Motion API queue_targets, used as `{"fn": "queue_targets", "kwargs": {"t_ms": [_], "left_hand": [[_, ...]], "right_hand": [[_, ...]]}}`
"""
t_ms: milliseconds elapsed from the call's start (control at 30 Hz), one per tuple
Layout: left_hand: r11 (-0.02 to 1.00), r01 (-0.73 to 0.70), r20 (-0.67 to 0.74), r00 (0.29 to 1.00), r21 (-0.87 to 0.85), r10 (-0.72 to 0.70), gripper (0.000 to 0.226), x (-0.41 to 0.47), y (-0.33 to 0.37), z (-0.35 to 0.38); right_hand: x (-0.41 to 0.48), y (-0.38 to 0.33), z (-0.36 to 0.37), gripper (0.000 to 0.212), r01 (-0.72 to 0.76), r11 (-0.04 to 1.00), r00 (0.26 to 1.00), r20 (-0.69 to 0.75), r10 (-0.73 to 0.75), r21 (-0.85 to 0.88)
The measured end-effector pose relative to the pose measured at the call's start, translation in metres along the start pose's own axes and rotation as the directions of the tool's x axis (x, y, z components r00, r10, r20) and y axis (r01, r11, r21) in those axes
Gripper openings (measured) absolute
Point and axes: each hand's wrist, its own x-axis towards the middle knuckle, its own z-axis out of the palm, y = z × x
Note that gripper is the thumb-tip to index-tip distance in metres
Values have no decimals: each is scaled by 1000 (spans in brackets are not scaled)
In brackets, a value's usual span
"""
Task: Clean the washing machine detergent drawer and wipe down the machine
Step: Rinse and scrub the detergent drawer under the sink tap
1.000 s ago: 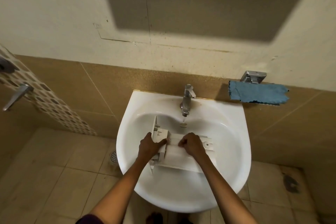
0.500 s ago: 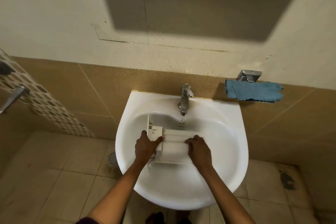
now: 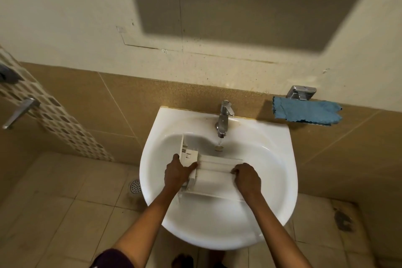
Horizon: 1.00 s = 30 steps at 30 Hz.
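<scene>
The white plastic detergent drawer point(image 3: 214, 177) lies crosswise inside the white washbasin point(image 3: 272, 180), its front panel standing upright at the left. My left hand point(image 3: 177, 175) grips the drawer's left end by the front panel, thumb on top. My right hand point(image 3: 247, 178) is closed over the drawer's right end, knuckles up. A thin stream of water runs from the chrome tap point(image 3: 224, 118) and falls just behind the drawer near the drain point(image 3: 218, 148).
A blue cloth point(image 3: 306, 113) hangs on a chrome holder point(image 3: 301, 92) on the wall right of the basin. A floor drain point(image 3: 135, 186) sits left of the basin. A metal lever handle point(image 3: 20, 111) sticks out at far left. A white cabinet hangs overhead.
My right hand slid from the middle of the drawer to its right end. The drawer shifted slightly towards me in the basin. The left hand kept its grip.
</scene>
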Motion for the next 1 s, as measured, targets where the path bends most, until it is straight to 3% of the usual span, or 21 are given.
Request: {"fn": "queue_targets", "kwargs": {"t_ms": [67, 100, 133, 167, 200, 233, 300, 433, 633, 667, 700, 767, 833, 867, 933, 1000], "left_hand": [[1000, 10, 8, 1000, -1, -10, 58, 2, 0, 1], [1000, 15, 9, 1000, -2, -15, 58, 3, 0, 1], [1000, 19, 8, 1000, 0, -19, 58, 3, 0, 1], [1000, 19, 6, 1000, 2, -19, 57, 3, 1, 2], [1000, 18, 3, 1000, 3, -18, 57, 3, 1, 2], [1000, 16, 0, 1000, 4, -16, 57, 3, 0, 2], [1000, 11, -4, 1000, 6, -11, 56, 3, 0, 3], [1000, 5, -6, 1000, -9, -5, 56, 5, 0, 2], [1000, 1, -4, 1000, -8, -1, 54, 5, -2, 2], [1000, 2, -6, 1000, -3, -2, 54, 5, -2, 2], [1000, 2, -7, 1000, -1, -2, 53, 5, -2, 2], [1000, 1, -8, 1000, 0, -1, 52, 6, -1, 3], [1000, 3, -7, 1000, 4, -3, 51, 6, 0, 3], [1000, 6, -7, 1000, 8, -6, 50, 6, 0, 3], [1000, 10, -7, 1000, 11, -10, 46, 6, 0, 2], [1000, 4, -4, 1000, 6, -4, 49, 6, -1, 2]], "right_hand": [[8, -16, -6, 34, -20, 991, 1000, 0, 20, 133], [15, -25, -8, 33, -50, 944, 999, 6, 51, 326], [23, -33, -12, 30, -121, 796, 993, 70, 99, 593], [32, -43, -18, 25, -241, 516, 970, 202, 132, 822], [41, -50, -22, 21, -371, 208, 928, 352, 126, 905], [50, -54, -24, 22, -461, -46, 880, 463, 102, 886], [66, -55, -24, 30, -530, -305, 820, 569, 52, 791], [81, -57, -25, 28, -509, -449, 811, 583, 35, 735], [91, -66, -22, 34, -578, -314, 781, 622, 55, 754], [89, -69, -18, 35, -613, -247, 767, 640, 43, 751], [85, -73, -15, 36, -640, -135, 761, 648, 23, 757], [71, -82, -10, 37, -595, 233, 789, 615, -17, 770], [62, -85, 0, 32, -367, 635, 849, 524, -71, 680], [61, -83, 6, 25, -221, 801, 886, 458, -74, 557], [62, -71, 10, 23, -37, 972, 960, 278, -30, 232], [57, -59, 10, 35, -73, 995, 982, 178, 59, 74]]}}
